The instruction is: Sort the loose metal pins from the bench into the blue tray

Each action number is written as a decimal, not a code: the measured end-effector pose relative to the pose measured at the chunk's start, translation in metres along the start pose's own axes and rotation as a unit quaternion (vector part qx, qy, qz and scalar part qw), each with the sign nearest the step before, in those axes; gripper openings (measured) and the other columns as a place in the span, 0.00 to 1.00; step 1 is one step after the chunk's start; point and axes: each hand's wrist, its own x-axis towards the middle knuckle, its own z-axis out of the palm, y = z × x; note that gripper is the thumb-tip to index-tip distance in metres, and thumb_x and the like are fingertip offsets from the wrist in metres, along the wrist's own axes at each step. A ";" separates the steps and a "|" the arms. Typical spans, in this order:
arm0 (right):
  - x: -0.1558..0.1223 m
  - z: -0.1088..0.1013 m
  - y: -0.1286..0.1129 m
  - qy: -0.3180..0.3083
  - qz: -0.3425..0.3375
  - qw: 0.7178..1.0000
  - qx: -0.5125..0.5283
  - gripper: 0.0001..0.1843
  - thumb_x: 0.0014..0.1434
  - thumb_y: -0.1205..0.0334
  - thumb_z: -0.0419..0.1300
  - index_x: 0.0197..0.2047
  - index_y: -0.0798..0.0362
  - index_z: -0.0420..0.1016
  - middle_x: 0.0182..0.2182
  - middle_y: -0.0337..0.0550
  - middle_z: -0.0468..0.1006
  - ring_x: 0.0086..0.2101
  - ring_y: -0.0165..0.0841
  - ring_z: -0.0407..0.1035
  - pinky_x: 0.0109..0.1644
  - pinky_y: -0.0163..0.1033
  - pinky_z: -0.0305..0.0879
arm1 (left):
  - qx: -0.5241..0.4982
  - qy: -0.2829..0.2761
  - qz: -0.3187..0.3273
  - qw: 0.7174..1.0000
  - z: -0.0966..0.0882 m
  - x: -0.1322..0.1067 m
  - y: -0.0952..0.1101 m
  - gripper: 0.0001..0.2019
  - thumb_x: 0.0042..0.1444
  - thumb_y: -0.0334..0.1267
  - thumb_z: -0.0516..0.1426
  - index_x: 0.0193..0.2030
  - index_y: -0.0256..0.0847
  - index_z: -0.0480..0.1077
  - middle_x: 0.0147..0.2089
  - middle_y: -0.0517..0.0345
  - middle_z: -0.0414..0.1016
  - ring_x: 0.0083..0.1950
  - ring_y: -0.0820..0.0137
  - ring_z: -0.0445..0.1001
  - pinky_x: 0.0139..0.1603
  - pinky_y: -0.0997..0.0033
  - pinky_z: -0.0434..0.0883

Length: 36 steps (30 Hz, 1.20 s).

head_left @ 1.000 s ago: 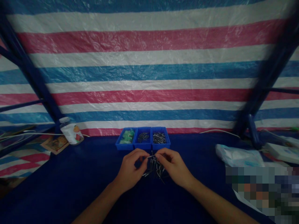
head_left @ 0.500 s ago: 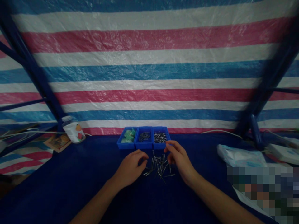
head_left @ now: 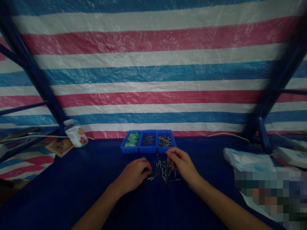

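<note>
A loose pile of small metal pins [head_left: 163, 171] lies on the dark blue table cover [head_left: 72, 185]. My left hand [head_left: 134, 175] rests at the pile's left edge with its fingers curled, and what they hold, if anything, is hidden. My right hand [head_left: 181, 164] hovers over the pile's right side, fingertips pinched together above the pins. Just beyond the pile stand three joined blue trays [head_left: 148, 148]: the left one holds green plastic parts [head_left: 131, 140], the middle and right ones hold metal pins [head_left: 164, 141].
A small jar with a printed label [head_left: 75, 134] stands at the left, beside a flat card [head_left: 59, 146]. Crumpled plastic bags [head_left: 247, 159] and a white box [head_left: 291, 156] lie at the right. A striped tarp [head_left: 153, 70] hangs behind, framed by dark blue posts.
My two hands, joined over the pile a second ago, have parted. The right hand reached toward the right tray and has come back down to the pile; the left sank to the table.
</note>
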 end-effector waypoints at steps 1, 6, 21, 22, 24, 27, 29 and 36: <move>0.001 -0.001 0.000 0.000 0.000 1.000 -0.001 0.16 0.53 0.45 0.62 0.28 0.49 0.71 0.23 0.36 0.72 0.19 0.26 0.59 0.25 0.37 0.52 | 0.003 0.005 0.001 1.000 0.000 0.000 0.000 0.09 0.61 0.29 0.54 0.36 0.44 0.76 0.40 0.59 0.77 0.43 0.68 0.76 0.44 0.70 0.69; -0.001 -0.002 0.000 0.000 -0.021 0.999 -0.050 0.15 0.56 0.46 0.59 0.30 0.49 0.71 0.23 0.35 0.70 0.20 0.28 0.59 0.25 0.38 0.52 | 0.005 0.055 -0.012 0.998 0.002 0.004 0.002 0.09 0.63 0.31 0.54 0.37 0.44 0.74 0.39 0.60 0.78 0.42 0.67 0.77 0.44 0.68 0.69; -0.020 0.012 -0.003 -0.067 -0.076 0.985 -0.142 0.16 0.62 0.49 0.57 0.29 0.51 0.70 0.22 0.34 0.66 0.24 0.28 0.59 0.30 0.36 0.53 | -0.136 0.207 0.108 0.963 0.007 0.002 0.015 0.03 0.61 0.33 0.60 0.37 0.42 0.76 0.37 0.58 0.79 0.40 0.71 0.77 0.43 0.72 0.73; -0.020 0.012 -0.002 -0.065 -0.074 0.987 -0.129 0.16 0.62 0.48 0.57 0.29 0.51 0.70 0.22 0.34 0.65 0.25 0.28 0.59 0.30 0.36 0.53 | -0.134 0.212 0.115 0.961 0.007 0.002 0.014 0.03 0.60 0.32 0.61 0.36 0.42 0.76 0.37 0.58 0.79 0.39 0.71 0.77 0.43 0.72 0.73; -0.019 0.012 0.000 -0.066 -0.077 0.988 -0.113 0.17 0.62 0.47 0.57 0.29 0.52 0.69 0.22 0.33 0.64 0.25 0.28 0.58 0.29 0.36 0.53 | -0.128 0.223 0.127 0.958 0.008 0.003 0.013 0.03 0.60 0.32 0.60 0.36 0.42 0.75 0.36 0.59 0.78 0.39 0.71 0.77 0.42 0.73 0.72; -0.017 0.011 0.002 -0.071 -0.083 0.989 -0.099 0.19 0.62 0.45 0.57 0.29 0.52 0.70 0.22 0.33 0.64 0.25 0.27 0.57 0.29 0.35 0.53 | -0.129 0.233 0.130 0.955 0.007 0.003 0.014 0.02 0.60 0.33 0.61 0.36 0.42 0.75 0.36 0.59 0.77 0.37 0.72 0.76 0.39 0.73 0.72; -0.015 0.008 -0.001 -0.070 -0.081 0.991 -0.080 0.19 0.60 0.45 0.59 0.31 0.53 0.71 0.23 0.34 0.65 0.25 0.27 0.58 0.29 0.35 0.54 | -0.140 0.242 0.120 0.953 0.006 0.002 0.014 0.05 0.60 0.36 0.62 0.42 0.43 0.74 0.37 0.59 0.76 0.37 0.72 0.74 0.38 0.72 0.71; -0.010 -0.010 -0.028 -0.089 -0.036 0.987 0.129 0.17 0.53 0.46 0.67 0.34 0.51 0.72 0.26 0.33 0.70 0.21 0.22 0.58 0.26 0.34 0.51 | -0.208 0.246 0.103 0.941 0.005 -0.002 0.011 0.16 0.69 0.43 0.50 0.61 0.48 0.65 0.49 0.54 0.73 0.46 0.67 0.72 0.45 0.66 0.70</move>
